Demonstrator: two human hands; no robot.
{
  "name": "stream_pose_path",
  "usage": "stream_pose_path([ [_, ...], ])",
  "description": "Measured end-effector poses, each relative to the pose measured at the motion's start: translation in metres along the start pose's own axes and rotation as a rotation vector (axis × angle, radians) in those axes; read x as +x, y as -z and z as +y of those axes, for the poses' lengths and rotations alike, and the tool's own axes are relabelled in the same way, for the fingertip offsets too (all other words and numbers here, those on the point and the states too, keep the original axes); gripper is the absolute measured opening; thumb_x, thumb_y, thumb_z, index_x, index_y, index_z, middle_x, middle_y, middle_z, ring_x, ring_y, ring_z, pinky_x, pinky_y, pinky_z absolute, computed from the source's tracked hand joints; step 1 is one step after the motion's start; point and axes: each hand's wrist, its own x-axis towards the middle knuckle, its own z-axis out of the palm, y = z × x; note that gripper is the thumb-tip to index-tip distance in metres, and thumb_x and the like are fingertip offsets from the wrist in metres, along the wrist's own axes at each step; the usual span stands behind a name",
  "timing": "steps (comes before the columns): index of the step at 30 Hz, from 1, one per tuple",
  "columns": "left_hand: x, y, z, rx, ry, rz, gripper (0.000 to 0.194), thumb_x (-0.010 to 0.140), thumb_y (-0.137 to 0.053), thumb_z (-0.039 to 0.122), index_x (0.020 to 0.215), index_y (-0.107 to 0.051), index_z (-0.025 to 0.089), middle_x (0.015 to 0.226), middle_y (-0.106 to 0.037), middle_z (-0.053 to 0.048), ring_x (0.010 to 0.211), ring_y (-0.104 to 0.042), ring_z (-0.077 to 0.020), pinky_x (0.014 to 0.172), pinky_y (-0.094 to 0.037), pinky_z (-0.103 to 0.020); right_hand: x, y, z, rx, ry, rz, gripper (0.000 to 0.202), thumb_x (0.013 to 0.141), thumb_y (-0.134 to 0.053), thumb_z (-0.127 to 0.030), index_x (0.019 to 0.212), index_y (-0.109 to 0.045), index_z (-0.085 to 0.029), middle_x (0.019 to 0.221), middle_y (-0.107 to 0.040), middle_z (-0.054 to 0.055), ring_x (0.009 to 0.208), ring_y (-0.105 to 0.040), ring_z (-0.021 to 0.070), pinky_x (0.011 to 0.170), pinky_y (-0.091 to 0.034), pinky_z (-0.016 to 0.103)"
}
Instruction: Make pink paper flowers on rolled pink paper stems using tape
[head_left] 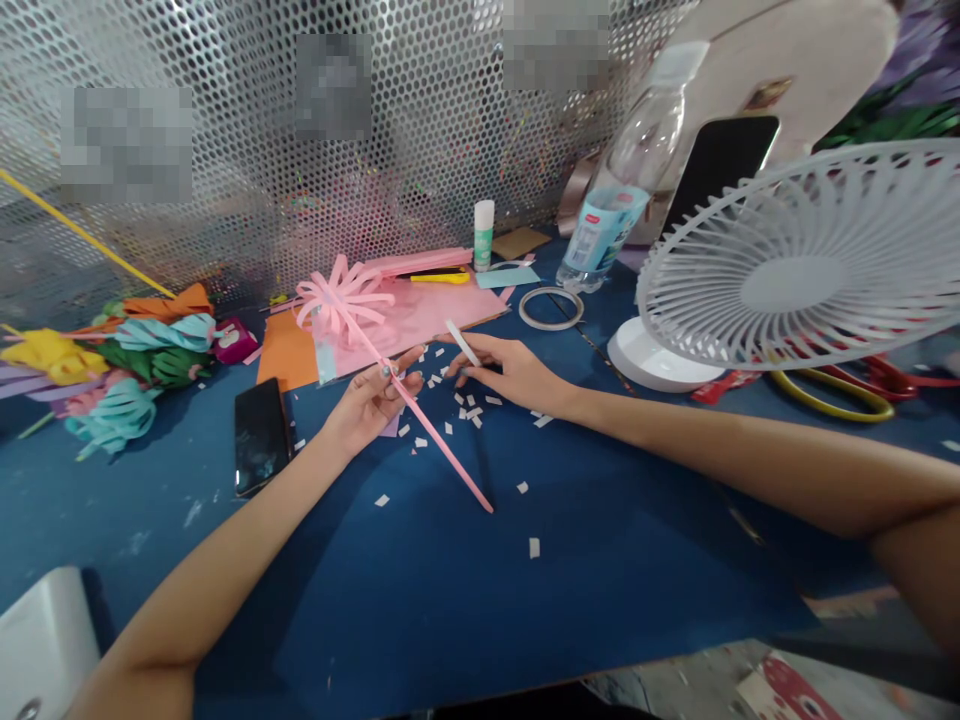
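My left hand [369,402] is closed around the stem of a pink paper flower [341,300]. Its looped strips fan out beyond my fingers, and the thin pink stem [450,458] slants down to the right over the table. Between the fingers of my right hand [506,372] sits a slim white stick-like piece [462,343], its exact kind unclear. Small white paper scraps [469,410] lie scattered under and between both hands. Behind them, pink paper sheets [427,310] and an orange sheet [289,350] rest on the blue table.
Finished paper flowers [120,365] and a black phone [261,437] lie on the left. A glue stick [484,236], yellow cutter [442,277], tape roll [551,308] and water bottle [622,190] are at the back. A white fan [795,280] and yellow-handled scissors [832,397] occupy the right.
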Motion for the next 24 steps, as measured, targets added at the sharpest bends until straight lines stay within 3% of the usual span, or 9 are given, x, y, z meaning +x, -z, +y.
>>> stream_pose_path([
  [4,0.000,0.001,-0.001,0.000,0.013,0.020,0.013,0.075,-0.078,0.021,0.071,-0.069,0.013,0.095,-0.071,-0.007,0.083,-0.067,-0.0133,0.091,-0.055,-0.025,0.000,-0.001,0.004,0.038,0.021,0.007,0.068,0.082,-0.049,-0.009,0.148,-0.037,-0.023,0.124,-0.063,0.009,0.088,-0.071,0.0139,0.088,-0.057,0.032],
  [6,0.000,0.001,-0.001,0.011,0.005,0.021,0.013,0.075,-0.078,0.022,0.072,-0.069,0.013,0.094,-0.070,-0.007,0.082,-0.067,-0.0128,0.091,-0.055,-0.025,0.001,0.000,0.004,0.011,0.056,0.036,0.061,0.081,-0.050,-0.009,0.141,-0.047,-0.022,0.129,-0.060,0.009,0.100,-0.069,0.0165,0.091,-0.055,0.033],
  [8,0.000,0.001,-0.001,0.022,-0.006,0.011,0.015,0.074,-0.079,0.023,0.071,-0.069,0.013,0.096,-0.070,-0.007,0.080,-0.066,-0.0122,0.091,-0.055,-0.024,0.001,0.001,0.002,-0.061,0.104,0.071,0.036,0.084,-0.053,-0.014,0.117,-0.066,-0.020,0.127,-0.062,0.008,0.113,-0.063,0.0197,0.096,-0.052,0.034],
  [11,0.001,-0.001,-0.001,0.025,-0.011,-0.012,0.018,0.072,-0.082,0.025,0.071,-0.069,0.012,0.103,-0.070,-0.008,0.080,-0.066,-0.0117,0.088,-0.056,-0.024,0.001,0.004,-0.004,-0.127,0.083,0.076,0.022,0.092,-0.051,-0.028,0.094,-0.071,-0.018,0.108,-0.070,0.007,0.108,-0.064,0.0196,0.097,-0.048,0.034],
  [13,0.001,-0.001,0.000,0.020,-0.013,-0.023,0.020,0.069,-0.084,0.027,0.072,-0.071,0.012,0.109,-0.069,-0.008,0.080,-0.066,-0.0112,0.086,-0.056,-0.022,0.000,0.005,-0.008,-0.098,0.016,0.068,0.032,0.097,-0.044,-0.035,0.099,-0.070,-0.017,0.081,-0.071,0.004,0.087,-0.068,0.0168,0.088,-0.050,0.031],
  [15,0.000,-0.002,0.000,0.016,-0.011,-0.022,0.020,0.069,-0.084,0.026,0.071,-0.070,0.013,0.112,-0.069,-0.008,0.080,-0.066,-0.0110,0.086,-0.056,-0.022,0.000,0.005,-0.010,-0.049,-0.030,0.059,0.038,0.099,-0.039,-0.038,0.108,-0.068,-0.015,0.058,-0.061,-0.001,0.067,-0.065,0.0142,0.077,-0.051,0.028],
  [17,0.000,-0.002,0.000,0.015,-0.002,-0.005,0.017,0.071,-0.082,0.025,0.070,-0.070,0.013,0.106,-0.071,-0.007,0.080,-0.067,-0.0113,0.087,-0.056,-0.023,0.000,0.005,-0.010,-0.014,-0.034,0.056,0.040,0.100,-0.035,-0.036,0.119,-0.062,-0.013,0.054,-0.055,-0.004,0.058,-0.060,0.0122,0.071,-0.050,0.026],
  [21,0.000,-0.002,0.000,0.005,-0.005,-0.006,0.017,0.071,-0.083,0.025,0.070,-0.071,0.014,0.091,-0.071,-0.005,0.079,-0.067,-0.0119,0.088,-0.057,-0.024,0.002,0.002,-0.003,-0.042,0.005,0.000,0.042,0.095,-0.040,-0.024,0.135,-0.047,-0.014,0.072,-0.062,-0.001,0.070,-0.062,0.0134,0.079,-0.051,0.031],
  [24,0.000,-0.002,0.000,0.006,-0.011,-0.009,0.018,0.070,-0.084,0.026,0.069,-0.071,0.014,0.091,-0.070,-0.004,0.079,-0.067,-0.0115,0.088,-0.057,-0.023,0.003,0.003,0.001,-0.136,0.088,-0.029,0.035,0.086,-0.051,-0.016,0.119,-0.060,-0.019,0.097,-0.066,0.006,0.091,-0.064,0.0169,0.089,-0.051,0.035],
])
